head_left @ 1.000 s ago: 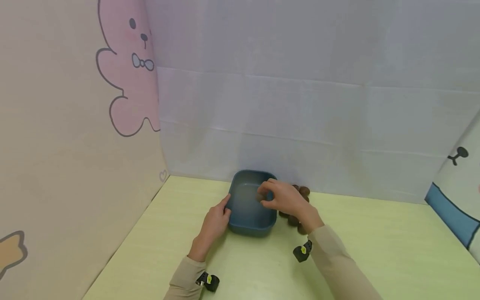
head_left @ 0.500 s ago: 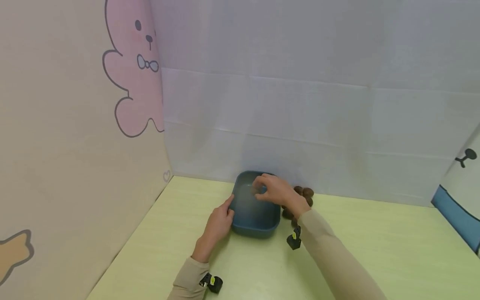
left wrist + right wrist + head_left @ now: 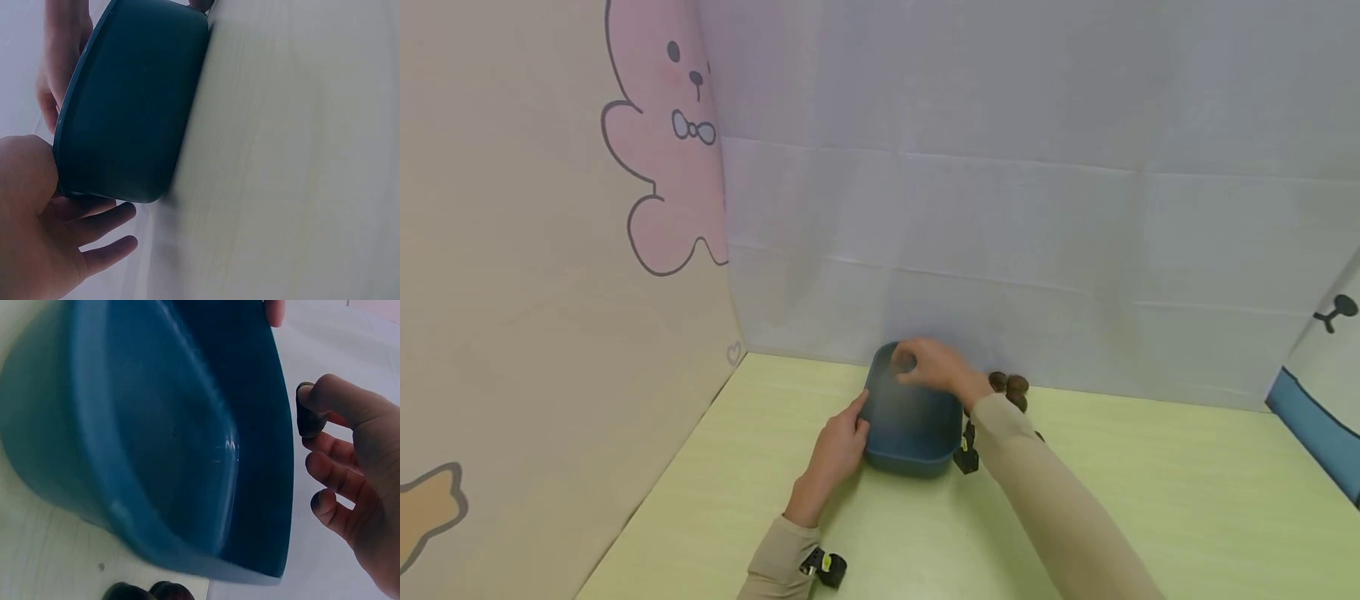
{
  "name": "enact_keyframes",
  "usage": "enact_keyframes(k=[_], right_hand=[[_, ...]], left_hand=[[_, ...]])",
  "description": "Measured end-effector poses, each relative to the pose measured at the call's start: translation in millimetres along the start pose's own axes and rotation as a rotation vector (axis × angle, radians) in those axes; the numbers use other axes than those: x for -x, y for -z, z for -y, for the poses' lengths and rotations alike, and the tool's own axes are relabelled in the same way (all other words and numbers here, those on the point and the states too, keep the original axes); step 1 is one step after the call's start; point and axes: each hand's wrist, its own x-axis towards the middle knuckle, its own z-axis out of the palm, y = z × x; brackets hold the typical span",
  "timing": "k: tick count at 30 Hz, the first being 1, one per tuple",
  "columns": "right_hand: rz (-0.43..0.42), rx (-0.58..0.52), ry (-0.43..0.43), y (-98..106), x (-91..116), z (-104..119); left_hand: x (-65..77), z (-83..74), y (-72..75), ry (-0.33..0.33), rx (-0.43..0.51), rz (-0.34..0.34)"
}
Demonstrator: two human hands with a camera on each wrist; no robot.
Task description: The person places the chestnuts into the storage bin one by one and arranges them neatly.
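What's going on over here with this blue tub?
A person is at a table with both hands busy. The left hand touches the left side of the blue tub; the right hand, above its far end, pinches a small dark piece. More brown pieces lie to the tub's right.

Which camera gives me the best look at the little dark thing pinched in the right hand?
The right wrist view: it shows the dark thing up close between thumb and fingers. In the head view the right hand appears, but the dark thing can't be clearly made out; the left wrist view shows part of that hand only.
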Motion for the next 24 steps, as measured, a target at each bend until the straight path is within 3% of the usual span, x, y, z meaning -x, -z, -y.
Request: enact_keyframes(k=[11,24], right_hand=[[0.053,0.039,-0.063,-11.9,-25.9,-5.8],[0.167,0.112,-0.158,-26.4,-31.4,-25.0]], left_hand=[[-1.0,0.0,-0.4,0.014,0.011,0.014],[-0.1,-4.4,-10.5,-0.013,-0.013,-0.001]])
